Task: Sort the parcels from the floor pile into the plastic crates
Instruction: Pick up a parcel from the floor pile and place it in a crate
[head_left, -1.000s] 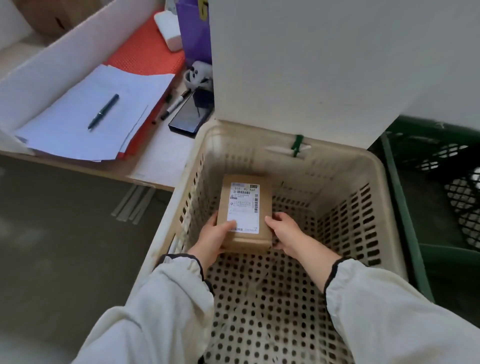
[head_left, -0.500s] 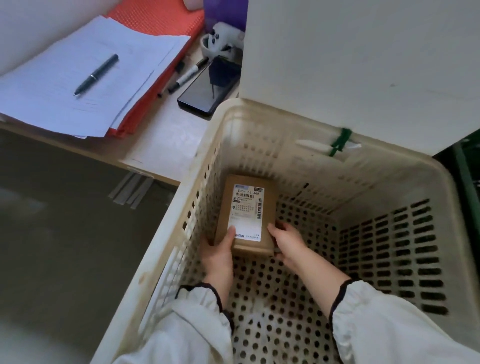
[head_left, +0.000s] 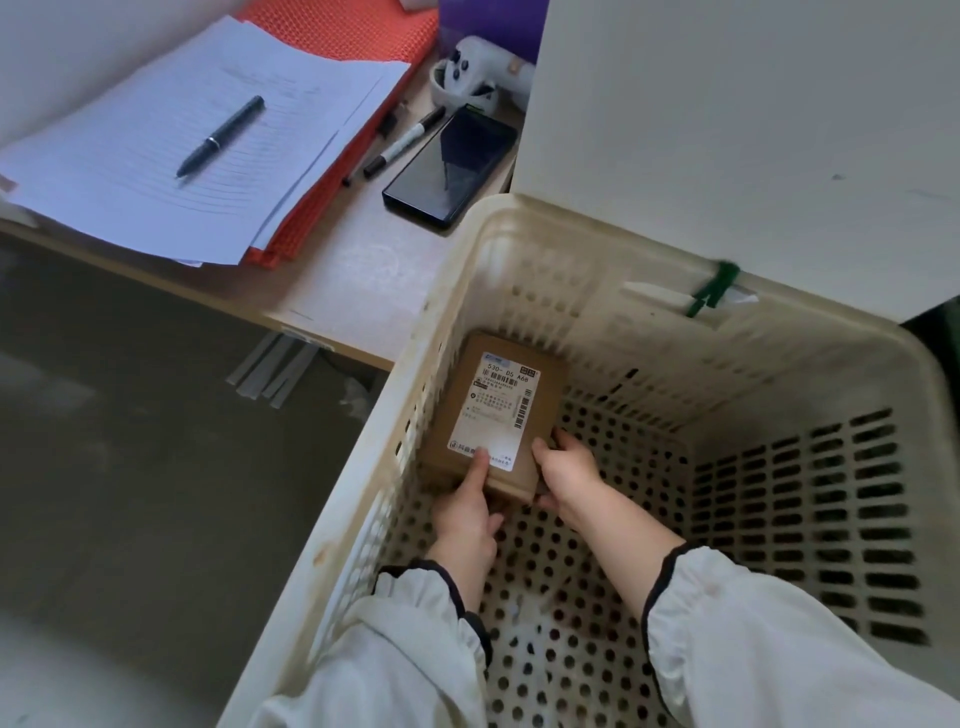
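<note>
Fingers (head_left: 565, 439) of the right hand (head_left: 563, 475) were curled against the right side of the parcel (head_left: 545, 395), with the thumb laid on its top near corner. On the left hand (head_left: 465, 512), the thumb (head_left: 479, 467) pressed on the near edge of the white shipping label (head_left: 496, 410); the remaining fingers were tucked under the near end, out of sight. Both hands thus gripped the near end of the one brown cardboard box.

That box lay label-up inside the cream plastic crate (head_left: 571, 291), close against the left wall, toward the far left corner. Whether it rested on the perforated bottom or was held slightly above could not be determined.

Both forearms reached down into the crate, in white sleeves (head_left: 779, 649) with dark cuffs. A green tie (head_left: 709, 293) was fixed at the far rim, beneath a white board (head_left: 727, 130).

Left of the crate stood a low table (head_left: 363, 270) bearing a stack of papers (head_left: 156, 171) with a pen (head_left: 221, 136) on it, a marker (head_left: 402, 150) and a dark phone (head_left: 451, 166).
</note>
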